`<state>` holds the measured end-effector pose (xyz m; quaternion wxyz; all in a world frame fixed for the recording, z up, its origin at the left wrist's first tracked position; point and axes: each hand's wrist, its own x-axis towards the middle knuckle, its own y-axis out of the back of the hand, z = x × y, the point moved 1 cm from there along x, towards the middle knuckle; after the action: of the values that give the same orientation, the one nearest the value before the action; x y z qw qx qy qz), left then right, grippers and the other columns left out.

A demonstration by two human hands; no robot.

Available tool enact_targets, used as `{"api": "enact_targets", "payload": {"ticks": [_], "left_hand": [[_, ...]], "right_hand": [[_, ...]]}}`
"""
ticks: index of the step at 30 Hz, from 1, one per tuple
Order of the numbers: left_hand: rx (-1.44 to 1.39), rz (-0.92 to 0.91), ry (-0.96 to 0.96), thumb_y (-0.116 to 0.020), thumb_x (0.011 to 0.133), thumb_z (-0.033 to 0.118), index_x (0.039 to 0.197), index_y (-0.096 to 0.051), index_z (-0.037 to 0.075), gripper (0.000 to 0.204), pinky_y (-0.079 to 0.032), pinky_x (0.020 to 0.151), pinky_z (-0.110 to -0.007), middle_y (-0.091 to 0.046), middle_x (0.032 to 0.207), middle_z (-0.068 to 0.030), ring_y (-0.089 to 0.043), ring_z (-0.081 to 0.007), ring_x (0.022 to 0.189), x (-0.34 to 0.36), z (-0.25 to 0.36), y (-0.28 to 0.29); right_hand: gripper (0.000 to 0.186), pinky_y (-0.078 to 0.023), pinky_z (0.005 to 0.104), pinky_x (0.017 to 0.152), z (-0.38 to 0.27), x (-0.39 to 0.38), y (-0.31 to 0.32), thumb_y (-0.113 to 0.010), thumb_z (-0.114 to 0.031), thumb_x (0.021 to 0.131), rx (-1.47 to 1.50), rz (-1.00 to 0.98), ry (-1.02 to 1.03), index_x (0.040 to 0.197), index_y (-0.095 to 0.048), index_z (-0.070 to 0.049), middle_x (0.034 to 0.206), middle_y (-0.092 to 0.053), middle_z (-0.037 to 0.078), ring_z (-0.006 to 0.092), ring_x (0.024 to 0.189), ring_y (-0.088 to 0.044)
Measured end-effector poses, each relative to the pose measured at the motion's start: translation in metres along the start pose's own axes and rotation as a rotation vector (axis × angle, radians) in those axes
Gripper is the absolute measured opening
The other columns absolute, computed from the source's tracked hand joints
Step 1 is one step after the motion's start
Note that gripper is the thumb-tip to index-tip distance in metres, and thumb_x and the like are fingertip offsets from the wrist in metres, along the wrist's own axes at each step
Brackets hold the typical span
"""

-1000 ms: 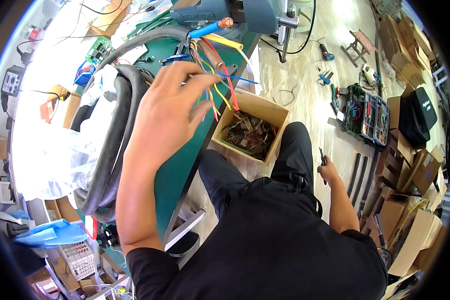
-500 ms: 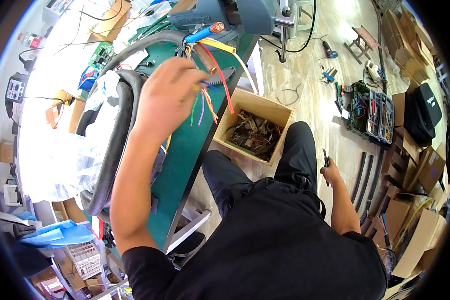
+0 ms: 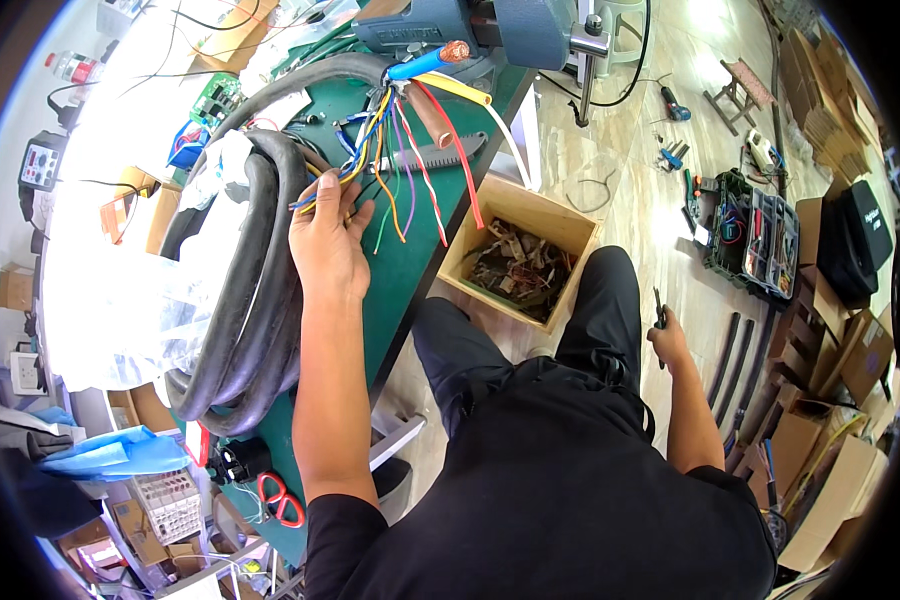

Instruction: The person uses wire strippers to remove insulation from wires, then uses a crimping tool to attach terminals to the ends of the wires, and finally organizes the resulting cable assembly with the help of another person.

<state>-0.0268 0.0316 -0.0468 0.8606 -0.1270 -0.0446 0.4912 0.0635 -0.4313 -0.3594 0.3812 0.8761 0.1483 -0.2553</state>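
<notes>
Over the green table, I think the thin blue and yellow wires could slip away if the left hand grips too softly, or get scratched if dragged across the saw blade near them. Its thumb and fingers pinch those wires near their tips; they come from the thick black cable. The right hand curls around a small dark tool, maybe pliers, too small to tell.

Cable coil looks like matt black rubber, wires smooth plastic, copper end bare metal, bin plain wood.
</notes>
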Motion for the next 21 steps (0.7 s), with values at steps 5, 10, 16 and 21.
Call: {"api": "enact_targets", "payload": {"ticks": [5, 10, 16, 21], "left_hand": [[0.246, -0.062, -0.245, -0.067, 0.093, 0.015, 0.111, -0.058, 0.002, 0.024, -0.048, 0.072, -0.024, -0.060, 0.092, -0.0057, -0.058, -0.0127, 0.078, -0.002, 0.016, 0.000], [1.205, 0.375, -1.301, -0.073, 0.081, 0.005, 0.119, -0.056, -0.002, 0.041, -0.047, 0.089, -0.037, -0.059, 0.113, -0.0168, -0.061, -0.0283, 0.090, -0.028, 0.067, -0.026], [1.171, -0.926, -1.134, -0.065, 0.083, 0.002, 0.102, -0.067, 0.004, 0.019, -0.043, 0.098, -0.041, -0.069, 0.104, -0.0110, -0.061, -0.0316, 0.107, -0.040, 0.109, -0.048], [1.392, -1.166, -0.915, -0.064, 0.086, 0.006, 0.101, -0.067, 0.005, 0.015, -0.045, 0.093, -0.041, -0.068, 0.102, -0.0134, -0.061, -0.0345, 0.102, -0.034, 0.103, -0.071]], "right_hand": [[0.081, -0.046, 0.0372, 0.093, -0.018, 0.000, -0.001, -0.060, -0.010, 0.072, -0.016, 0.021, 0.112, 0.148, -0.033, -0.002, 0.113, -0.061, 0.023, 0.0336, 0.104, -0.060], [0.082, -0.042, 0.0381, 0.101, -0.030, -0.008, 0.001, -0.061, -0.010, 0.072, 0.006, 0.014, 0.179, 0.148, -0.033, -0.002, 0.126, -0.058, 0.028, 0.0374, 0.118, -0.056], [0.082, -0.040, 0.0381, 0.104, -0.031, -0.010, -0.001, -0.062, -0.010, 0.071, -0.019, -0.005, 0.155, 0.148, -0.033, -0.001, 0.131, -0.055, 0.030, 0.0379, 0.123, -0.054], [0.080, -0.041, 0.0389, 0.104, -0.030, -0.012, 0.002, -0.061, -0.014, 0.072, -0.035, 0.010, 0.191, 0.146, -0.034, 0.003, 0.132, -0.053, 0.030, 0.0393, 0.124, -0.053]]}}
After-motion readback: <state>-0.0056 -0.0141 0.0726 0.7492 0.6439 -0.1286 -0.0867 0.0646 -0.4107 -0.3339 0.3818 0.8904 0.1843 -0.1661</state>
